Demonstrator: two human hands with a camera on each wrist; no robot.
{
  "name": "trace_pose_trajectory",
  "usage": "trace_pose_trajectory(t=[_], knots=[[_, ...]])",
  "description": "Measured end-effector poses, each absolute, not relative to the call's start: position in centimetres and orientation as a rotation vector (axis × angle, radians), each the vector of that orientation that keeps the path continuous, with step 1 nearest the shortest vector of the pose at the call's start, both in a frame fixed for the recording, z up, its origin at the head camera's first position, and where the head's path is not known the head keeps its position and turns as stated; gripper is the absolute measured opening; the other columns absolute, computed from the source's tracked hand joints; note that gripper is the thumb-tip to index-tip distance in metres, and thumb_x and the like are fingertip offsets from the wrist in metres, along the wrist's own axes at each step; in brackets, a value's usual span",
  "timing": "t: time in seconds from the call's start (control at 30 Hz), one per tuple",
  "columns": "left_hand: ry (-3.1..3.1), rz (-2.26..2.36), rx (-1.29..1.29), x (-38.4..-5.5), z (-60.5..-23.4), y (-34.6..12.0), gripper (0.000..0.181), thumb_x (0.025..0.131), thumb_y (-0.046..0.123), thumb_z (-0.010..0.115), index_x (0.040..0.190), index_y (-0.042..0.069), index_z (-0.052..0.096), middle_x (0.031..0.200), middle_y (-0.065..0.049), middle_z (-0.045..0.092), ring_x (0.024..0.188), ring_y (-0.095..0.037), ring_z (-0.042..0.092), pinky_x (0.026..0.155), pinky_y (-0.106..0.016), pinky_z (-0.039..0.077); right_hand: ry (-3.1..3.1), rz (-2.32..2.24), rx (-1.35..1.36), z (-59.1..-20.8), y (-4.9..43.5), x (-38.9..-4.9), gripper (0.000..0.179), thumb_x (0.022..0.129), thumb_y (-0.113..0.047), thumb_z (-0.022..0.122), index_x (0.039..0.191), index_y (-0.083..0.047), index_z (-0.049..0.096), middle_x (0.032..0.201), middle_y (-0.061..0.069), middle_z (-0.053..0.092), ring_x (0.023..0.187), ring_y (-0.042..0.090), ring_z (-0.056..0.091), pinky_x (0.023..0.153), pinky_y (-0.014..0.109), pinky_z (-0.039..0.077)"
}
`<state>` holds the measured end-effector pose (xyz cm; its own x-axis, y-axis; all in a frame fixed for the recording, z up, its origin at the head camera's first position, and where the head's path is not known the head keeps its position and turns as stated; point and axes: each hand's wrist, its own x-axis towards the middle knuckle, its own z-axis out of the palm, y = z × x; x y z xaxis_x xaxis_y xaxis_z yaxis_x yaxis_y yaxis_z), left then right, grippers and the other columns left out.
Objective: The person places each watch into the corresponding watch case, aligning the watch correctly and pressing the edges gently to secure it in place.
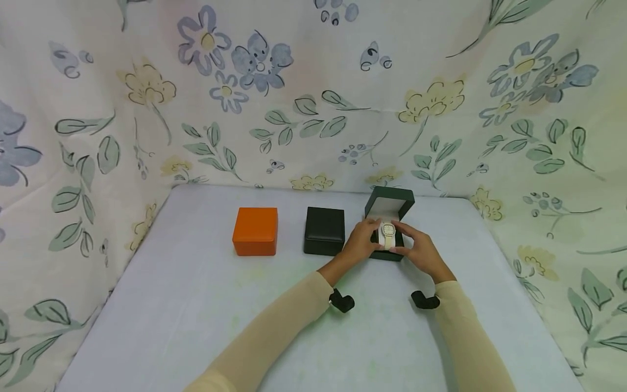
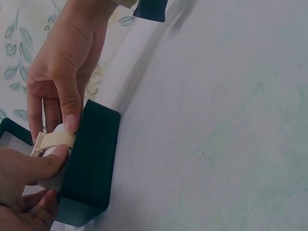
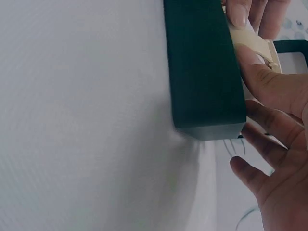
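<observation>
A dark green watch box (image 1: 390, 194) stands at the back right with its lid raised, showing a pale lining. In it sits a square-faced watch (image 1: 388, 231) with a cream strap, wrapped round a white cushion (image 2: 53, 180). My left hand (image 1: 361, 242) pinches the watch and cushion from the left, thumb against the strap in the left wrist view. From the right, my right hand (image 1: 422, 251) does the same, its thumb at the strap and its lower fingers spread by the box's side (image 3: 207, 67). The far fingertips are partly hidden behind the cushion.
A closed black box (image 1: 324, 231) stands just left of the green one, near my left wrist. Further left is a closed orange box (image 1: 255, 231). Floral cloth (image 1: 313, 109) hangs behind the white table (image 1: 196, 305) and along its sides.
</observation>
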<state>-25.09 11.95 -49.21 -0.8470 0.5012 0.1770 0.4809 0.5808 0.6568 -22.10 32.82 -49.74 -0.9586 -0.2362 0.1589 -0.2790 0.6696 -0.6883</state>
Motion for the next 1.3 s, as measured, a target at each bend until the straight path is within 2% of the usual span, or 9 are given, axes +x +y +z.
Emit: trace_pose_trajectory(t=[0.23,0.43,0.73,0.97,1.17,1.3], knots=[[2.793,1.106,0.857,-25.0,-49.3,12.3,0.073,0.084,0.016,0.084,0.147,0.0,0.05,0.14,-0.015,0.056,0.129,-0.028,0.053,0.109,-0.031,0.046,-2.833,1.163,0.413,-49.9,32.6,-22.1,0.075,0.084,-0.008,0.083,0.15,-0.004,0.048,0.148,0.022,0.052,0.136,0.043,0.048,0.113,0.065,0.032],[2.8,1.102,0.81,-25.0,-49.2,12.5,0.072,0.083,0.015,0.085,0.145,-0.001,0.052,0.139,-0.017,0.049,0.129,-0.025,0.05,0.106,-0.025,0.046,-2.896,1.127,0.396,-49.7,32.5,-22.0,0.074,0.087,-0.009,0.08,0.152,-0.005,0.045,0.148,0.023,0.051,0.139,0.043,0.044,0.115,0.063,0.031],[2.771,1.044,0.813,-25.3,-49.0,12.5,0.071,0.085,0.014,0.083,0.146,-0.003,0.05,0.141,-0.019,0.044,0.131,-0.025,0.048,0.107,-0.024,0.046,-2.897,1.07,0.477,-49.9,32.5,-21.7,0.068,0.093,-0.012,0.075,0.153,-0.005,0.044,0.156,0.025,0.04,0.141,0.048,0.038,0.111,0.064,0.037],[2.791,0.901,0.868,-25.3,-48.8,12.4,0.071,0.088,0.016,0.081,0.147,-0.005,0.047,0.143,-0.021,0.044,0.133,-0.028,0.044,0.109,-0.027,0.044,-2.908,1.073,0.522,-50.1,32.5,-21.7,0.068,0.095,-0.012,0.072,0.155,-0.005,0.041,0.158,0.025,0.036,0.143,0.047,0.037,0.111,0.063,0.038],[2.776,1.115,0.817,-24.5,-48.7,12.0,0.073,0.087,0.011,0.081,0.15,-0.002,0.045,0.143,-0.021,0.046,0.131,-0.029,0.047,0.108,-0.029,0.045,-2.906,1.085,0.532,-50.3,32.8,-21.6,0.068,0.099,-0.022,0.068,0.158,-0.008,0.036,0.162,0.019,0.031,0.147,0.043,0.032,0.115,0.062,0.032],[2.784,1.256,0.78,-23.3,-48.7,11.8,0.077,0.088,0.01,0.081,0.154,0.002,0.041,0.147,-0.022,0.043,0.134,-0.033,0.044,0.109,-0.035,0.045,-2.894,1.081,0.481,-50.2,32.9,-21.2,0.068,0.1,-0.024,0.067,0.159,-0.009,0.035,0.161,0.021,0.033,0.143,0.046,0.036,0.112,0.062,0.037]])
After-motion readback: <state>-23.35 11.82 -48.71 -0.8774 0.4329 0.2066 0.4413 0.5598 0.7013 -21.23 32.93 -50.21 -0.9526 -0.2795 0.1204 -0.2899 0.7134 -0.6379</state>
